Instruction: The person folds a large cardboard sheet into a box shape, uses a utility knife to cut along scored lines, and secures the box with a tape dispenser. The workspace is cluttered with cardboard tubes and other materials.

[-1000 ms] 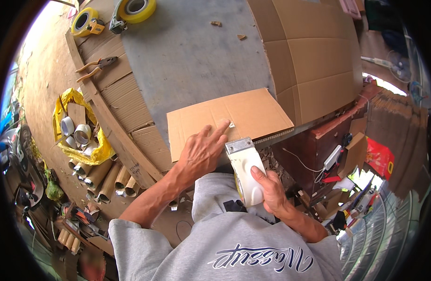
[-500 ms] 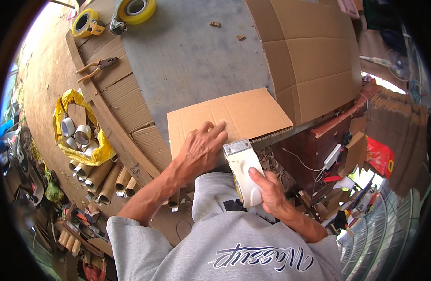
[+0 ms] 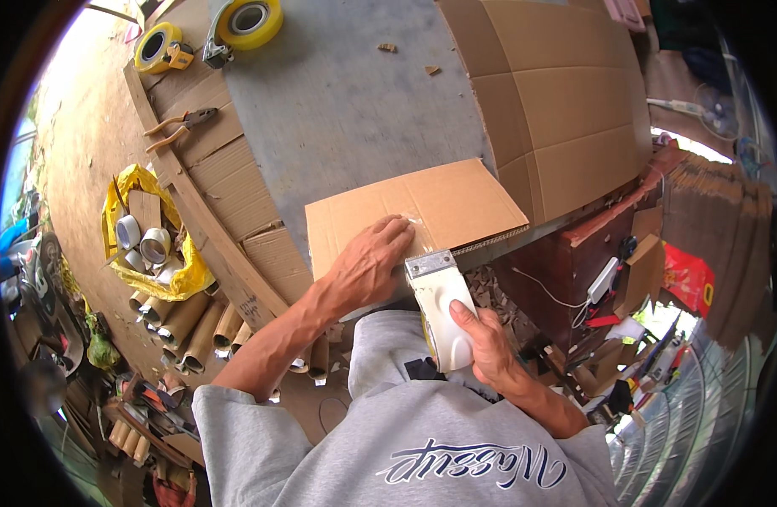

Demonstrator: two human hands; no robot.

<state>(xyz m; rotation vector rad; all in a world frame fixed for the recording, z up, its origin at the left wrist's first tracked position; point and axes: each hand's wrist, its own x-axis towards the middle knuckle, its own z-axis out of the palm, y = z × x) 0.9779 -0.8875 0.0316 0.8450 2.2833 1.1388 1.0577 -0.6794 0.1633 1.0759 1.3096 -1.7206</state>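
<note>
A small brown cardboard box (image 3: 464,194) lies at the near edge of the work table. My left hand (image 3: 367,258) rests on top of it, fingers lying across the cardboard by a strip of clear tape (image 3: 419,239). Held in my right hand (image 3: 487,346) is a white tape dispenser (image 3: 443,304) with a metal front plate. That plate sits close against the box's near edge, where the clear strip comes down. Most of the tape roll inside the dispenser is hidden by its white body.
Large cardboard sheets (image 3: 574,110) cover the table's right side. At the far left are another tape dispenser (image 3: 245,21), a yellow tape roll (image 3: 156,46) and pliers (image 3: 181,127). A yellow bag (image 3: 185,279) with tape rolls and several cardboard tubes (image 3: 181,325) stand lower left.
My left hand's fingers have drawn closer together and flattened on the box. Beside them the clear tape strip now shows on the cardboard. The dispenser has barely moved.
</note>
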